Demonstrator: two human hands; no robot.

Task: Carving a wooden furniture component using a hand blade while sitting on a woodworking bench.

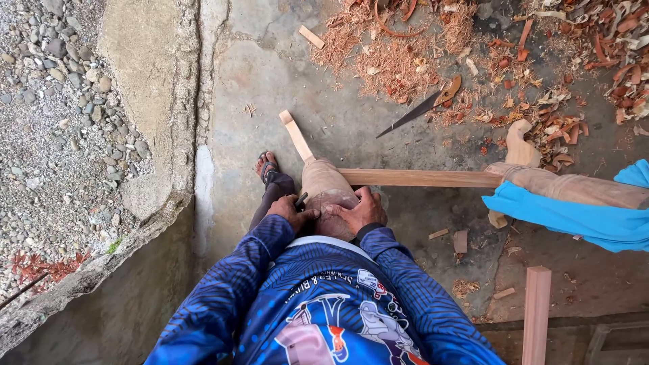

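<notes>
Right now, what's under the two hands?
Both hands, left and right, press on a rounded tan wood block. A dark tool pokes out by the left fingers. The block's near end is covered by the hands and shirt.

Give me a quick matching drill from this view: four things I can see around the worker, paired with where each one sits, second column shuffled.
Things:
1. long blade
2. rounded wood piece
3. blue cloth
4. gravel

Places:
A. far left, beyond the concrete edge
B. under the left hand and right hand
C. on the concrete floor beside the wood shavings
D. right edge, below a tan bundle

Pairs: 1-C, 2-B, 3-D, 4-A
</notes>
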